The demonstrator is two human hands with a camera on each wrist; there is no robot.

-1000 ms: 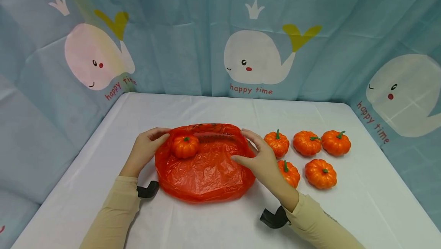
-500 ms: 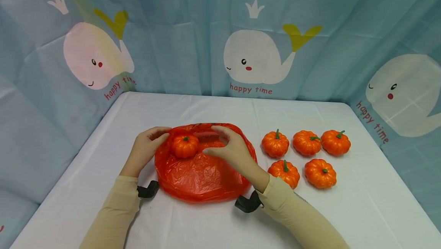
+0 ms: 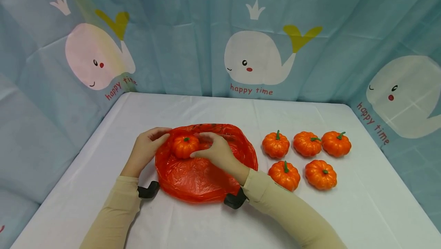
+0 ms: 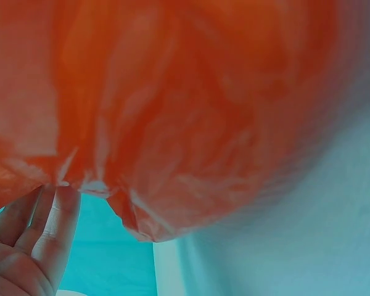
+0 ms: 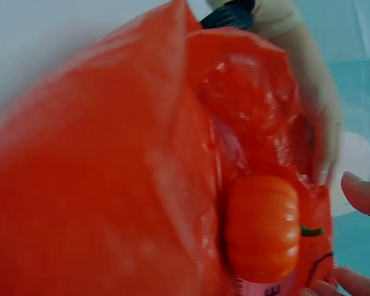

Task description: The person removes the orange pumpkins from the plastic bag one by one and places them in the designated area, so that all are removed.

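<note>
A red plastic bag (image 3: 193, 193) lies spread wide on the table, with a small orange pumpkin (image 3: 185, 147) inside at its left. My left hand (image 3: 146, 147) pinches the bag's left rim; in the left wrist view, straight fingers (image 4: 57, 231) meet the puckered edge of the plastic. Over the bag's interior, my right hand (image 3: 220, 151) has thumb and fingers spread, their tips right at the pumpkin's right side. The right wrist view shows the pumpkin's green stem (image 5: 311, 231) pointing between the thumb (image 5: 365, 194) and the fingers at the lower right.
Several more orange pumpkins (image 3: 275, 145) sit in two loose rows right of the bag on the white table (image 3: 206, 230). A blue curtain (image 3: 193, 49) with whales stands behind and along both sides. Black straps (image 3: 148, 190) hang below both wrists.
My right hand has moved left from the bag's right rim, across its interior, to beside the pumpkin inside. The left hand, bag and pumpkins have stayed in place.
</note>
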